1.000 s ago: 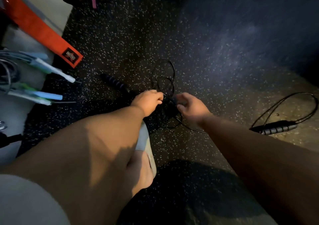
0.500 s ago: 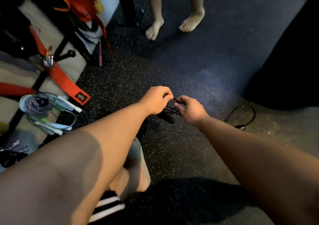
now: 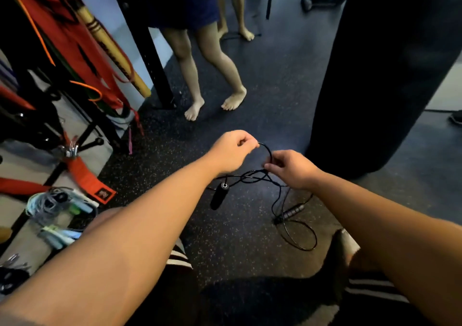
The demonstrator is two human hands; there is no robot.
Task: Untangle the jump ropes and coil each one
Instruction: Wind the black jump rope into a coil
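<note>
Left grip [image 3: 231,150]: fingers curled, thumb and forefinger pinching the black rope [image 3: 269,150]. Right grip [image 3: 292,169]: fingers curled, pinching the same rope just beside the left. A short arc of cord spans the two. Both grips are above the floor [image 3: 250,263]. Under the right grip the strands bunch in a tangle. A smooth black handle [image 3: 218,197] hangs from the tangle, below the left wrist. A ridged handle [image 3: 293,211] sits lower, under the right grip; cannot tell whether it rests on the floor. Next to it a loop [image 3: 300,235] of cord lies on the floor.

Left side: coiled pale ropes [image 3: 55,208] by a rack [image 3: 140,38] hung with red straps [image 3: 82,58]. Beyond the grips: a barefoot person [image 3: 210,60]. Right: a dark bag [image 3: 380,75].
</note>
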